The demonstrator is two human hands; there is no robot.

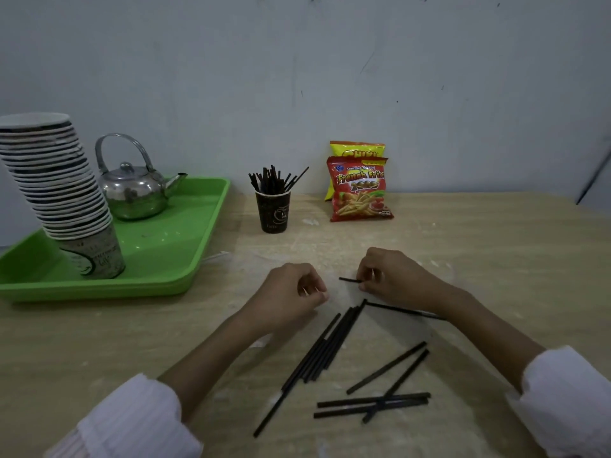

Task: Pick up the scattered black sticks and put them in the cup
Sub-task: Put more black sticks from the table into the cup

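Right hand (395, 279): its grip pinches one thin black plastic stick (350, 280) just above the pale wooden bench (496, 246).
Left hand (291, 290): curled loosely, holding nothing that I can see.
Dark paper cup (273, 209): mid-bench towards the far edge, already bristling with sticks.
Loose black sticks (330, 345): lying towards the near edge.
Doing it well: carry the stick upright and lower it gently, lest the light cup tip.

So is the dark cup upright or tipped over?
Upright. The cup stands on the table, mouth up, sticks poking out the top.
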